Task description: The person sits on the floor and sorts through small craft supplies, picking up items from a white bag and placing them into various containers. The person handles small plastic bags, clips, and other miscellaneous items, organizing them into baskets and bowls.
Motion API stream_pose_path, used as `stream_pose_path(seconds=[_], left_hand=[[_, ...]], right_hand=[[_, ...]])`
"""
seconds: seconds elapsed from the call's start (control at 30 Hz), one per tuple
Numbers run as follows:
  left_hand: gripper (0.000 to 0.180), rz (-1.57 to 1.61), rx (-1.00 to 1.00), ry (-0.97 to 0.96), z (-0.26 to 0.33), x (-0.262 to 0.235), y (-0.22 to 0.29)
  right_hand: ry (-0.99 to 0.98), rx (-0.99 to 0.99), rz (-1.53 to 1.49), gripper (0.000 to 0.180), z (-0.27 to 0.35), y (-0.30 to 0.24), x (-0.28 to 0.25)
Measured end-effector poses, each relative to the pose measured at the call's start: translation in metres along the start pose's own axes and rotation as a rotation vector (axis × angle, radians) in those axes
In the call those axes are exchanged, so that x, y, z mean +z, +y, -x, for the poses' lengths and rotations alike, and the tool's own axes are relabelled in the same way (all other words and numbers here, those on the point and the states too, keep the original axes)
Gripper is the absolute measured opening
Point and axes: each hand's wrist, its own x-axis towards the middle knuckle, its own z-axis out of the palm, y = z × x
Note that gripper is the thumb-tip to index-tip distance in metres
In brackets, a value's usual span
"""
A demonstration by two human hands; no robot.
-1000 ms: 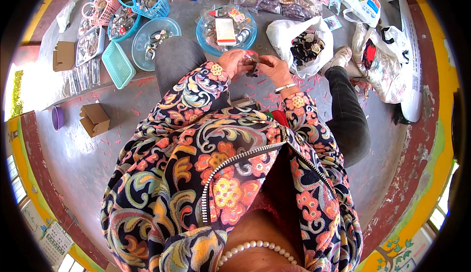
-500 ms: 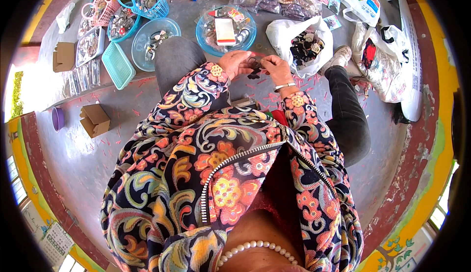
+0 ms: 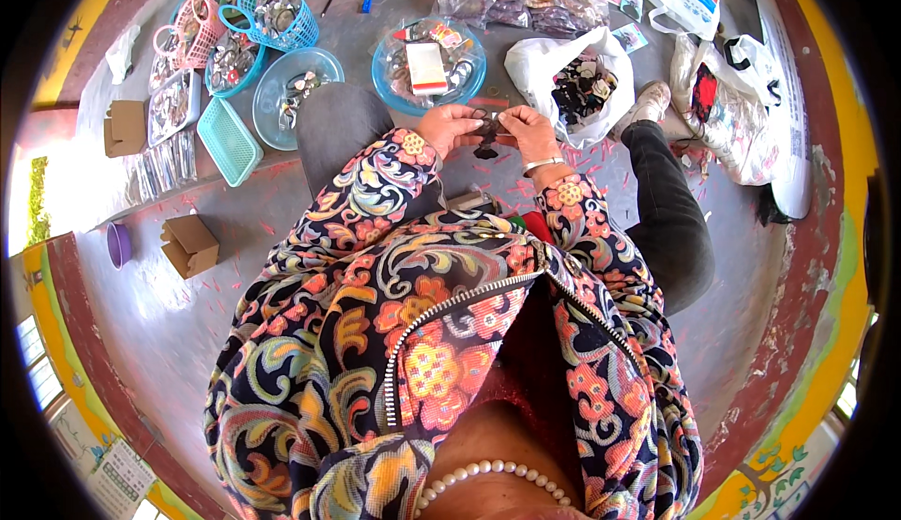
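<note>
Little has moved: both hands stay together, left hand point(image 3: 449, 128) and right hand point(image 3: 527, 131) each in a pinching grip on a dark piece point(image 3: 487, 135) between them, best held steady.

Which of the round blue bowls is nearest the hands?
The blue bowl with a white-and-red card on top, just beyond the left hand. The other blue bowl sits farther left, beside the teal tray.

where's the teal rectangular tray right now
In the head view the teal rectangular tray lies on the floor to the person's left, just left of the clear round bowl and below the blue basket, well clear of both hands.
</note>
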Motion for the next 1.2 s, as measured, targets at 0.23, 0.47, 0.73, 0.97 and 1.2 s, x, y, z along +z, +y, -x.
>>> stream_pose_path(seconds=[0.23,0.47,0.73,0.97,1.2], left_hand=[[0.022,-0.005,-0.036,-0.089,0.002,0.004,-0.001],[0.018,-0.003,-0.030,-0.030,-0.006,-0.002,-0.007],[0.018,0.066,-0.013,-0.009,0.005,0.007,0.008],[0.021,-0.010,-0.024,-0.038,0.015,0.031,0.030],[0.026,-0.144,0.034,-0.107,0.024,0.052,0.044]], right_hand=[[0.007,0.005,-0.183,0.009,0.003,-0.002,0.005],[0.018,0.013,-0.131,0.009,0.001,0.000,-0.001],[0.049,-0.237,0.011,0.009,0.000,-0.020,-0.003],[-0.087,-0.776,0.487,0.028,0.008,-0.063,-0.004],[-0.046,-0.858,0.670,0.022,0.015,-0.078,-0.001]])
